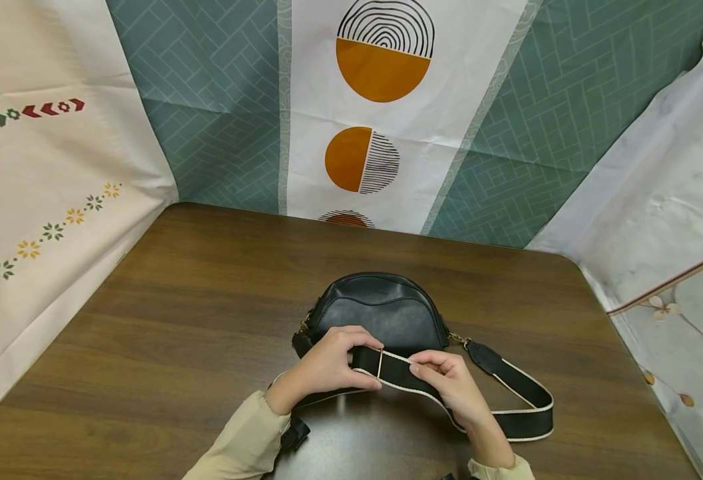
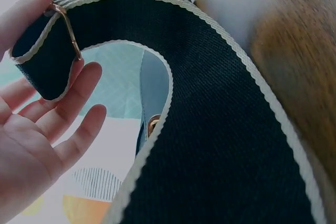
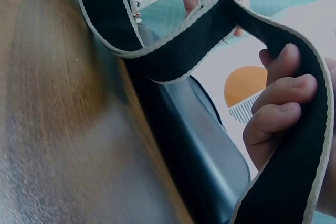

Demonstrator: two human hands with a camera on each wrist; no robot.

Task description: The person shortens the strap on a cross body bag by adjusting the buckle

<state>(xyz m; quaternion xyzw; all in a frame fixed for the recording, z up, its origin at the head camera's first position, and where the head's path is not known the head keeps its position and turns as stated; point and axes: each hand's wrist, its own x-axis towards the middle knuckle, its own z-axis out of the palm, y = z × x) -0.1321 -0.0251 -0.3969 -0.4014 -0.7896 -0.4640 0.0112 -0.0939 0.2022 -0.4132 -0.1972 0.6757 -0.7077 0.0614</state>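
Observation:
A black half-round handbag (image 1: pixel 381 320) stands on the table, its black webbing strap (image 1: pixel 404 375) with cream edging lifted in front of it. The left hand (image 1: pixel 327 365) holds the strap by both edges at the thin gold slider buckle (image 1: pixel 380 365), thumb on one side and fingers on the other. In the left wrist view, a folded strap loop passes through that slider (image 2: pixel 69 31). The right hand (image 1: pixel 455 387) pinches the strap a short way right of the slider. Its fingers (image 3: pixel 286 93) curl against the webbing in the right wrist view.
A strap loop (image 1: pixel 525 423) lies to the right on the brown wooden table (image 1: pixel 219 300), joined to the bag by a gold clasp (image 1: pixel 459 339). Patterned cloths (image 1: pixel 219 107) hang along the table's back and sides.

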